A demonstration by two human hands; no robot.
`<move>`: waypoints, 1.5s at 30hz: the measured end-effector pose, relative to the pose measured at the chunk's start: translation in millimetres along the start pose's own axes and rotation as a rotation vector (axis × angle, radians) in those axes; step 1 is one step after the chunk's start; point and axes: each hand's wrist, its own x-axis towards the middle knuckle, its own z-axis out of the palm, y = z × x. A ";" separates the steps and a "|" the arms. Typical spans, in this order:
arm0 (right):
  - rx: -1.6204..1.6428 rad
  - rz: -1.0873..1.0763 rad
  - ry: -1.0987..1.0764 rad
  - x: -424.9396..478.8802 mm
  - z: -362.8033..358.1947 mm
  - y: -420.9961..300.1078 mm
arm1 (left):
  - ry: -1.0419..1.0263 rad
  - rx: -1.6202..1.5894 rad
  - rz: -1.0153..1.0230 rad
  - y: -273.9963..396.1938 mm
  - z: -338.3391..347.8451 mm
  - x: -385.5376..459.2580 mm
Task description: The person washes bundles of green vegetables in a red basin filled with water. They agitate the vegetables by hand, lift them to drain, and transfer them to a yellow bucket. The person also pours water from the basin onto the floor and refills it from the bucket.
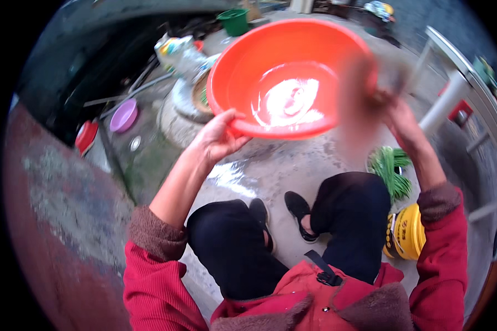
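Observation:
A large orange-red plastic basin (294,53) is held up in front of me, tilted so its shiny inside faces me. My left hand (223,138) grips its near left rim, thumb on the inside and fingers beneath. On the right side, my right hand (385,105) is at the basin's rim, partly hidden by a brown blur, so its fingers cannot be made out. Below that hand lies a bunch of long green vegetables (389,169) on the ground, with a yellow bucket (412,231) beside my right knee.
A pale table frame (459,58) stands at the right. To the left are a purple basin (124,116), a red container (86,136) and a round stone block (176,120) with a basket and plastic bag (182,56). A green bucket (234,22) stands beyond.

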 end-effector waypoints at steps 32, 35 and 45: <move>0.108 0.713 1.134 -448.1 -360.5 246.6 | 0.141 0.494 -0.462 -325.9 -100.7 153.8; 0.117 0.708 1.079 -439.1 -351.2 237.7 | 0.146 0.477 -0.488 -331.7 -102.5 150.3; 0.029 0.581 1.074 -390.0 -311.5 201.1 | 0.150 0.491 -0.505 -340.4 -100.1 155.1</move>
